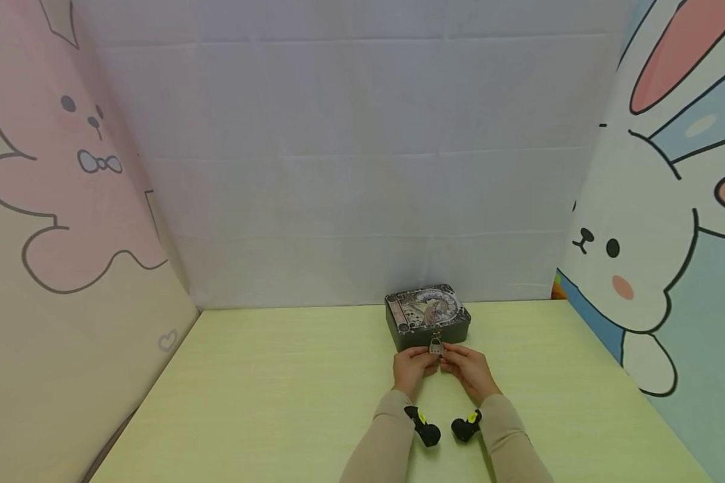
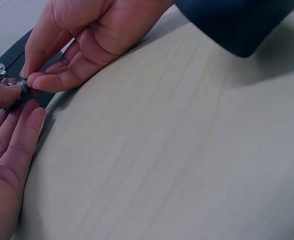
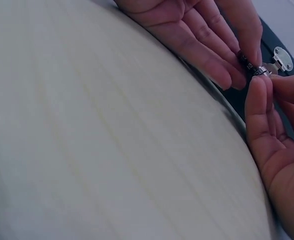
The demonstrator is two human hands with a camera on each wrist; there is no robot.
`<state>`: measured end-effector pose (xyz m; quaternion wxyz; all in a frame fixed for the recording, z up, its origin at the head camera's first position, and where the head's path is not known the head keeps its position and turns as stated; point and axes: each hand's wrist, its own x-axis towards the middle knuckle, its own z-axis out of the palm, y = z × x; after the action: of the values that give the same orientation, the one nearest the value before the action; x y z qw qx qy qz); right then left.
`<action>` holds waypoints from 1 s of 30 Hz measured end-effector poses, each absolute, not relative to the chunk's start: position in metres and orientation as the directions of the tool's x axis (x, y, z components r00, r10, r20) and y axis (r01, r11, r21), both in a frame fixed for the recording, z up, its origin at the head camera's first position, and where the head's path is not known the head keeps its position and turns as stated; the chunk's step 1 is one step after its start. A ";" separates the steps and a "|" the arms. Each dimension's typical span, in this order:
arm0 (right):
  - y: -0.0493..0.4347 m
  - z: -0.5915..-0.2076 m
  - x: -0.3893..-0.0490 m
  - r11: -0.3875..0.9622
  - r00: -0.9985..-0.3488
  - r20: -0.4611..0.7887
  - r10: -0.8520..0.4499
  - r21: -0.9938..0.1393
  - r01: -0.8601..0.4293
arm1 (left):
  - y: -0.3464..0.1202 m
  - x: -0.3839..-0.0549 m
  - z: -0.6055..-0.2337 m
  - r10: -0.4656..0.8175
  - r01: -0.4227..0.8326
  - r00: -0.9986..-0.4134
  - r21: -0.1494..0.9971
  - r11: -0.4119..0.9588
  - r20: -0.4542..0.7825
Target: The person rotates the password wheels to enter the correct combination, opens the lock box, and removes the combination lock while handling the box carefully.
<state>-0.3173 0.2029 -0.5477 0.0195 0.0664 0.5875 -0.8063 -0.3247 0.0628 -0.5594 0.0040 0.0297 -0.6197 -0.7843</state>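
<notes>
A dark tin box (image 1: 453, 331) with a printed lid sits near the back edge of the table, its lid down. At its front, by the metal hasp (image 3: 282, 58), is a small combination padlock (image 1: 436, 347) with number dials. My left hand (image 1: 412, 370) holds the padlock's left side between thumb and fingers, several fingers spread beneath it. From the other side, my right hand (image 1: 468, 370) pinches the padlock (image 3: 261, 71) at its dials with thumb and fingertip. Fingers cover part of it, and I cannot tell whether its shackle is locked.
Pale yellow-green table (image 1: 266, 389) surrounds the box. Behind it rises a white cloth backdrop (image 1: 350, 168). Side panels with cartoon rabbits (image 1: 634, 288) stand left and right. Black wrist cameras (image 1: 425, 431) sit between the forearms.
</notes>
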 end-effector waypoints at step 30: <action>0.200 -0.543 -0.314 -0.309 -0.991 -0.127 0.045 -0.945 0.107 | 0.061 -0.325 -0.562 -0.021 -0.020 -0.999 0.965 -0.263 -0.027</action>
<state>-0.3137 0.2004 -0.5433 0.0193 0.0648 0.5874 -0.8065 -0.3247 0.0609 -0.5617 0.0002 0.0170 -0.6071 -0.7945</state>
